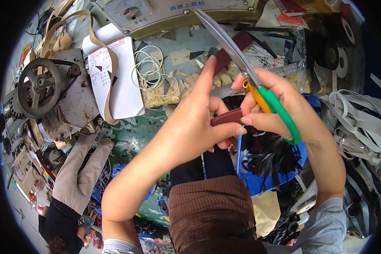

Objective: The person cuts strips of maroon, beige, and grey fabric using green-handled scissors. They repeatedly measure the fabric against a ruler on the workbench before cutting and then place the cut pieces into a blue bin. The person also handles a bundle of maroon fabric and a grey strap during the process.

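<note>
So the left hand and right hand are kinda hiding both ends of the short maroon strip between them, and the right is also covering part of the long metal scissors with green and orange handles. Lower left, a person in beige trousers is getting cut off by the bottom edge. The scrap-littered grey-green surface is carrying a white paper pad and a loose coil of pale cord. The left fingers are pinching the strip, index pointing up; the right fingers are gripping the scissors, blades angling up-left, while also pinching the strip's other end.
</note>
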A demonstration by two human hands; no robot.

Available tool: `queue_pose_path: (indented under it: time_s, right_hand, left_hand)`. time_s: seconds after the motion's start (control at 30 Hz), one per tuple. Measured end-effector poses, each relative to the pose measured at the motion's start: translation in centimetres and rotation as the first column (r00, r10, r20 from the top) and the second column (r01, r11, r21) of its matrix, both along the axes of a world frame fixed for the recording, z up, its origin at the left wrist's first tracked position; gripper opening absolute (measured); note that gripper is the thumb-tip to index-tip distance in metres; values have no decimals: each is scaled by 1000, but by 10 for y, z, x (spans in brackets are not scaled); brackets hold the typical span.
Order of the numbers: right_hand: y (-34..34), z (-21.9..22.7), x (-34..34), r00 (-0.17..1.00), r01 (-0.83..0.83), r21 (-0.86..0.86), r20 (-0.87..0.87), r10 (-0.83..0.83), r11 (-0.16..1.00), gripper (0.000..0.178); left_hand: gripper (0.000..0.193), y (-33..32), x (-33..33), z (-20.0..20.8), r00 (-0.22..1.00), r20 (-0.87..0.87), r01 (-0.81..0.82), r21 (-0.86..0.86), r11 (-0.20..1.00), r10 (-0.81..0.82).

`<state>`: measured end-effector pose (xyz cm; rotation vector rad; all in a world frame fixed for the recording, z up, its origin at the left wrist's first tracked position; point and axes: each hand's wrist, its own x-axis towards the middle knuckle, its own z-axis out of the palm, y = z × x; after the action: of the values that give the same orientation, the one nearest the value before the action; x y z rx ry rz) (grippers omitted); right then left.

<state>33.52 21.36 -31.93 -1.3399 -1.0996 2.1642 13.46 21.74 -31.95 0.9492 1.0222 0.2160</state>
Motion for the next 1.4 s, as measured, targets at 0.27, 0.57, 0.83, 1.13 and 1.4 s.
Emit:
queue_pose_path:
  time_s: [0.27,0.57,0.83,1.13,1.4]
  right_hand:
    - [51,-33,55,901,-266,340,420,107,902,51]
    - [47,-74,52,666,-595,502,745,37,628,45]
    - [42,-75,51,708,-556,575,706,-19,600,31]
    - [35,-68,50,720,-538,577,694,-22,615,33]
    - [34,-68,49,724,-520,569,689,-25,638,33]
  left_hand:
    - [20,21,-43,-32,948,-184,234,-147,961,-259]
    - [24,-2,-27,-75,883,-467,255,381,889,-52]
    - [26,-11,-31,-91,875,-482,231,516,824,56]
    - [20,-27,-20,-93,844,-466,193,725,661,265]
    - [19,-32,-17,-94,842,-453,161,728,667,292]
